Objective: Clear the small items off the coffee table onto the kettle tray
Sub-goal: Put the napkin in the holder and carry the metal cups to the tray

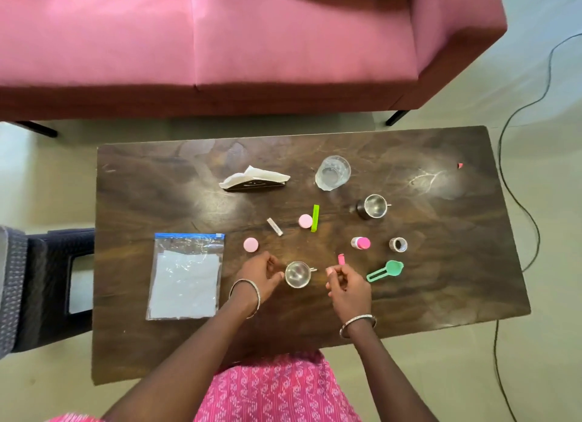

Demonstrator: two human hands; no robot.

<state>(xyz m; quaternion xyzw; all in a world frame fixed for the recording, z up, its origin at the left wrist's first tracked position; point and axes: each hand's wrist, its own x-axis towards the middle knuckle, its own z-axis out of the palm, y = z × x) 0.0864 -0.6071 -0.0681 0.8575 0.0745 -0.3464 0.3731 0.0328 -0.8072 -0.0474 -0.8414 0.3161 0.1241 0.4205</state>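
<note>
The right hand [348,287] is curling its fingers inward, with a pink fleck showing at the fingertips. Whether its grip is pinching something cannot be told. A small pink piece [341,259] is sitting just beyond those fingers, too small to identify. The far steel cup [374,205] is half hiding a dark object on its left. A tiny red scrap [460,165] is lying near the far right edge of the table [441,295].

The left hand [261,276] is holding its grip spread in a loose curve. Its fingertips are right at the left wall of the near steel cup [297,274] and its thumb is standing apart from it. A pink sofa [252,43] is standing beyond the table, a dark chair [37,283] is being cut off at the left, and a black cable [504,175] is trailing over the floor.

Still lying on the table are two steel cups, two pink caps [305,221], one glass tumbler [333,172], one zip bag [185,276], one tissue holder [253,179], one green clip [315,218], one green scoop [385,272], one pink-capped bottle [361,243], one grey ring [398,244] and one white stick [275,226].
</note>
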